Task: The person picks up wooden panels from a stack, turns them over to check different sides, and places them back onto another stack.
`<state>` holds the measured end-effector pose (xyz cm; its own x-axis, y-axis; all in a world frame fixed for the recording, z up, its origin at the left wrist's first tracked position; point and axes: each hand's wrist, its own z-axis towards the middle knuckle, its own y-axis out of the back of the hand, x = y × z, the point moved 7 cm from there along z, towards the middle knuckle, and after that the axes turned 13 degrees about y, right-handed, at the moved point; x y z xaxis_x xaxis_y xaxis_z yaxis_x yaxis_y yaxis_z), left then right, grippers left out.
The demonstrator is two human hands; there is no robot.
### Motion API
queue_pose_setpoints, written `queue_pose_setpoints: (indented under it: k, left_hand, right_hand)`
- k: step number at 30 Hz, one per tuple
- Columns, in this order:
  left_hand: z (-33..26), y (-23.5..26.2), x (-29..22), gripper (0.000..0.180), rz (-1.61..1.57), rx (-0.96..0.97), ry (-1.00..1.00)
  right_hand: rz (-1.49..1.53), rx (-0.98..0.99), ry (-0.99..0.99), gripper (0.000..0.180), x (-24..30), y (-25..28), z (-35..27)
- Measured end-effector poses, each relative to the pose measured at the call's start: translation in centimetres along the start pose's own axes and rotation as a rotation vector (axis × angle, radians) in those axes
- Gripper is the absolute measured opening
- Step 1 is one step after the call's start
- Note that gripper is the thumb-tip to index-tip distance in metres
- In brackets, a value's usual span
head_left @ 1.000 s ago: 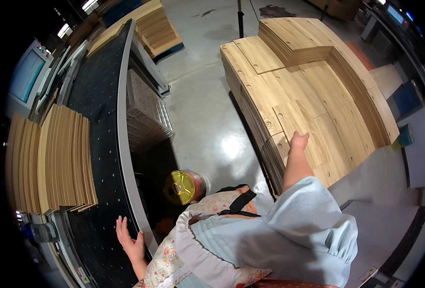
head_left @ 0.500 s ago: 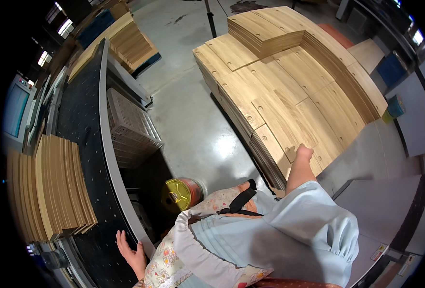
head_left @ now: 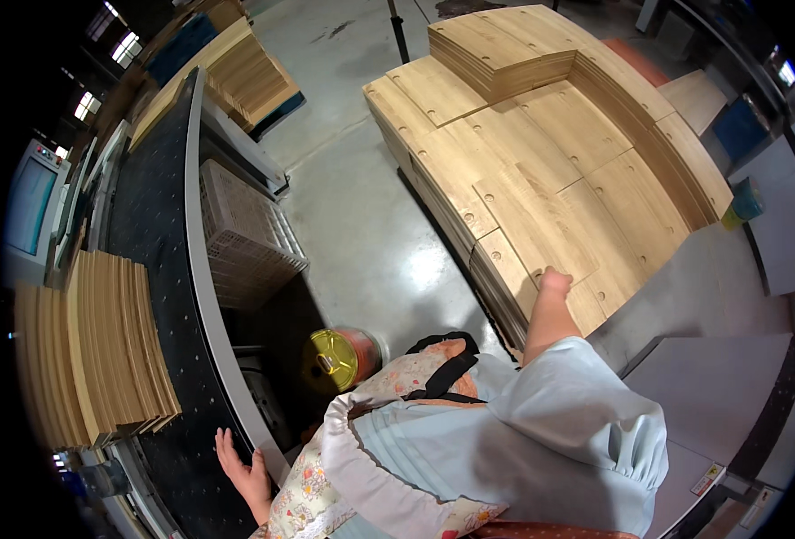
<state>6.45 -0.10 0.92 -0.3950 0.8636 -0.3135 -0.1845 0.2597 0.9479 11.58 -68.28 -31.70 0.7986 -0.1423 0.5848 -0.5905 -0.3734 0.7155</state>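
My right hand (head_left: 555,282) is at the near end of a loose pale wooden board (head_left: 528,216) on a broad low stack, just beside a round hole in the board. Its fingers curl downward, and their tips are hidden, so what they grip cannot be seen. The boards around it (head_left: 586,126) lie flat in rows, each with a round hole near one end. My left hand (head_left: 243,472) rests with fingers spread at the edge of a black, dotted work table (head_left: 150,216) on the left.
Several wooden boards (head_left: 119,346) stand on edge on the table. Below it are a grey plastic crate (head_left: 245,229) and a bucket with a yellow lid (head_left: 333,357). Higher board stacks (head_left: 496,67) border the low one. A light panel (head_left: 721,404) stands at right.
My right hand has shifted slightly left, closer to the round hole in the board. My left hand has stayed on the table edge. The view has shifted a little.
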Motion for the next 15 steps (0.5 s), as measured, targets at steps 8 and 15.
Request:
queue_pose_setpoints:
  k: [8,15]
  left_hand:
    - [0.2,0.0,-0.2,0.063,-0.029,0.002,0.002]
    - [0.2,0.2,-0.5,0.063,-0.016,0.011,0.001]
  right_hand:
    - [-0.098,0.21,0.004,0.063,-2.7,-1.7,2.2]
    - [0.049,0.191,0.093,0.034,-8.5,-7.4,6.3]
